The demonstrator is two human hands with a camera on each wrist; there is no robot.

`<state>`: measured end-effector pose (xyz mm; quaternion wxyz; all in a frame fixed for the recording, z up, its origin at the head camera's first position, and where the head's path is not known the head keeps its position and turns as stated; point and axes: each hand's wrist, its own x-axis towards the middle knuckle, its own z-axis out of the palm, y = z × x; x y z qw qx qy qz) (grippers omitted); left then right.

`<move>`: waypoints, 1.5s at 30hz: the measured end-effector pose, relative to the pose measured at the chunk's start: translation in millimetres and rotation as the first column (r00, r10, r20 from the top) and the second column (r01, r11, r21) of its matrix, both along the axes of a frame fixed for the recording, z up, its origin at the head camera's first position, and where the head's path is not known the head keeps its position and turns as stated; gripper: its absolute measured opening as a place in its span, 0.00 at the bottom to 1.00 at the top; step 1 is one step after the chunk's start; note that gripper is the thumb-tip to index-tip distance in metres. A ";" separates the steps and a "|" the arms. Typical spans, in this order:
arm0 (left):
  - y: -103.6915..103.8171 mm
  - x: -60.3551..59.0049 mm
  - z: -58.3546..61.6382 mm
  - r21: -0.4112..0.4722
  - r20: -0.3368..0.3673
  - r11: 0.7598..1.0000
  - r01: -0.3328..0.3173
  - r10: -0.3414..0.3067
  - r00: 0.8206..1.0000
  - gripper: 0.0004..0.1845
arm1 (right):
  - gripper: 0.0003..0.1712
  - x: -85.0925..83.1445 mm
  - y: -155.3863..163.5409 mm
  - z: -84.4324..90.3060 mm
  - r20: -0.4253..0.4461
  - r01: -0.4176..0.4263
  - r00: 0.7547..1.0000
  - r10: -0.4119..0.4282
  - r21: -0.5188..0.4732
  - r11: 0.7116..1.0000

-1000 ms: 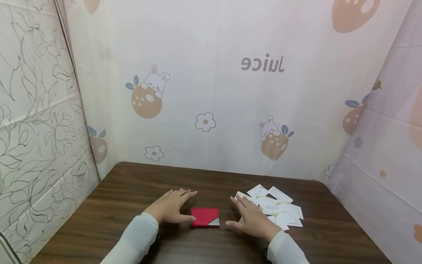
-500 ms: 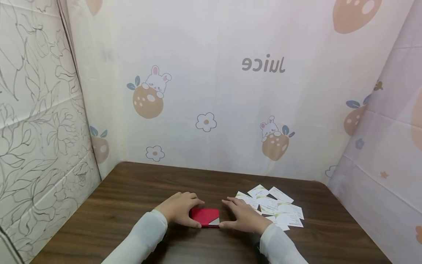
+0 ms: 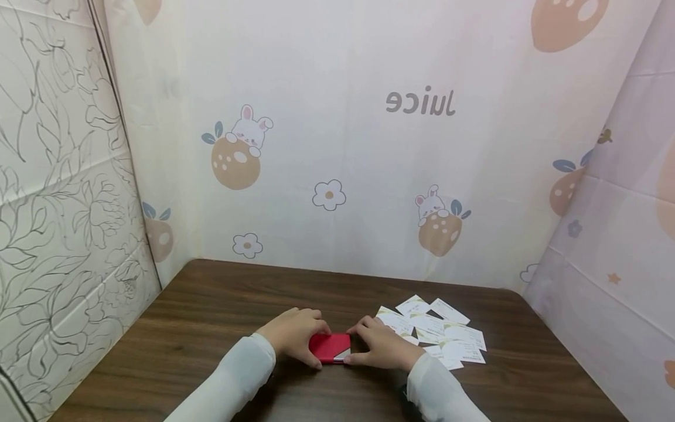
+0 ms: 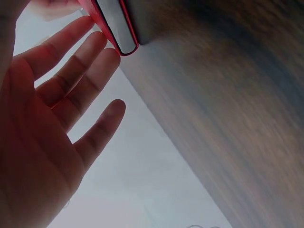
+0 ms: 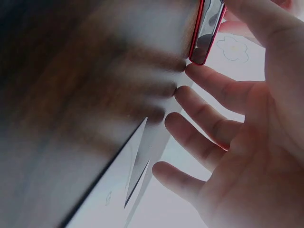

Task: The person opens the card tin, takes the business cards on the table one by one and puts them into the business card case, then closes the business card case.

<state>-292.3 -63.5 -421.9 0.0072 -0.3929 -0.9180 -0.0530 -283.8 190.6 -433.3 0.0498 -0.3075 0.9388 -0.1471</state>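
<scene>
Now, from the head view, both hands close in on the red case [image 3: 329, 347] lying flat on the brown table [image 3: 211, 305]: the left hand [image 3: 294, 335] pinches its left end, thumb at the near edge and fingers curled over the far edge, while the right hand [image 3: 381, 347] grips the right end by the silver corner. Just right of that hand lies a scatter of white cards [image 3: 440, 331]. Over to the left wrist view: the fingers [image 4: 78, 66] lie fairly straight along the case's red edge [image 4: 114, 26]. From the right wrist view, the fingers [image 5: 213, 92] spread just below the case's shiny rim [image 5: 206, 28], thumb above. This looks like the grasping step; opening the case calls for a firm hold on both ends.
</scene>
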 end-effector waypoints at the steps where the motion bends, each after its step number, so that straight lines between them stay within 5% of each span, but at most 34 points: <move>1: 0.8 0.0 0.2 -0.004 0.003 1.000 0.000 0.000 1.000 0.29 | 0.38 -0.3 -0.3 0.0 0.002 -0.001 1.000 0.001 0.000 1.000; 29: 1.5 -5.1 -1.4 0.084 0.033 0.996 0.012 -0.015 0.999 0.24 | 0.35 -2.8 -1.7 0.6 0.073 0.014 0.997 -0.013 -0.014 1.000; 38: -9.3 -7.4 4.4 0.228 0.189 0.973 -0.013 -0.032 0.981 0.12 | 0.35 -3.9 -2.7 1.8 0.093 0.025 0.995 -0.024 -0.008 1.000; 45: -14.8 -8.2 8.8 0.311 0.213 0.950 0.003 -0.072 0.974 0.07 | 0.35 -4.3 -2.8 1.3 0.083 0.025 0.996 -0.024 -0.010 1.000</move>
